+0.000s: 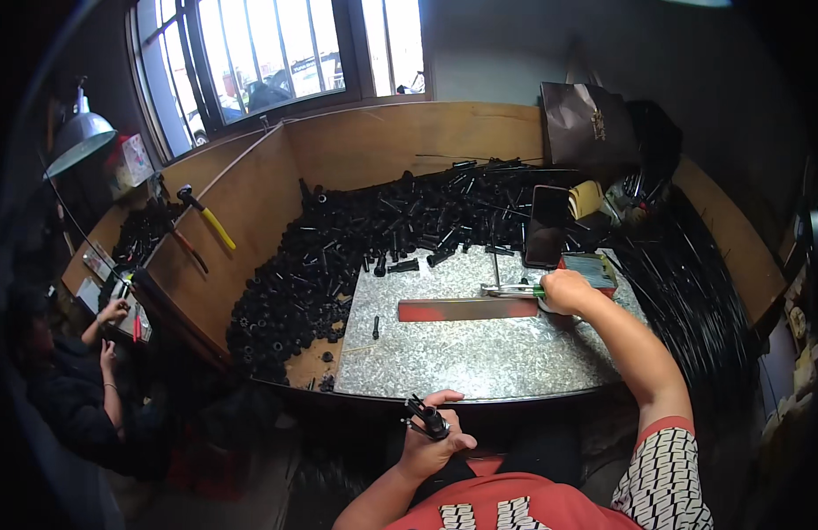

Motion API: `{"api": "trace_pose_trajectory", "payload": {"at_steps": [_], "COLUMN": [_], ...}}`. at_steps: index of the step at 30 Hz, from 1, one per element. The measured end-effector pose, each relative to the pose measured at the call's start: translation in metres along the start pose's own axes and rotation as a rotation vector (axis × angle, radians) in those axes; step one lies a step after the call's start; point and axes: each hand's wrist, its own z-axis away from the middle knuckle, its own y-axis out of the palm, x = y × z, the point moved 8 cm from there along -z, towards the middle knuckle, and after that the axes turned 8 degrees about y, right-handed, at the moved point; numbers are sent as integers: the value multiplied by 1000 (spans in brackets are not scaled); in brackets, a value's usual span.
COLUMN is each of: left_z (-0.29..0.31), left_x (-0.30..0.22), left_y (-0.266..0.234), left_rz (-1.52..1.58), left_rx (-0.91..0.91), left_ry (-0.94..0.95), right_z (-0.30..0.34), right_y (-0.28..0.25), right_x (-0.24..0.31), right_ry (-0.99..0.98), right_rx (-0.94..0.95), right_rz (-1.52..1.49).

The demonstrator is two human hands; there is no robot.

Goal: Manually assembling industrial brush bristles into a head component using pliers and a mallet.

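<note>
My left hand (421, 456) is in front of the near edge of the speckled board (444, 362), fingers curled round a black tubular part with thin prongs (433, 424). The prongs splay out beyond my fingers. Over the right of the board, my right hand (566, 291) grips green-handled pliers (517, 290), jaws toward the left. Just below the pliers lies a long flat metal bar (466, 309) with reddish patches. One small black piece (376, 328) rests left of the bar. Beside my right hand is a red-and-green box (594, 268) of thin rods.
A heap of black plastic parts (289, 309) borders the board. A phone (545, 225) stands behind it, and long black rods (683, 265) lie right. Wooden panels (409, 137) enclose the bench; a yellow-handled hammer (210, 221) hangs left. Another person (91, 380) works at far left.
</note>
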Motion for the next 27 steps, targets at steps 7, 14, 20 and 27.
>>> {"api": "trace_pose_trajectory", "payload": {"at_steps": [7,14,20,27], "left_z": [8,1,-14,-1], "left_x": [-2,16,-5,-5], "left_y": [-4,-15,-1,0], "left_rz": [96,-218,-116,98], "left_rx": [-106,-97,-103,-183], "left_ry": [-41,16,74,-19], "right_z": [57,133,169,184], "right_y": [-38,-25,-14,-9], "right_x": [15,110,155,175], "right_ry": [5,-282,-397,-474], "right_rx": [-217,111,289,198], "right_rz": [-420,-1496,-1696,-1545]}}
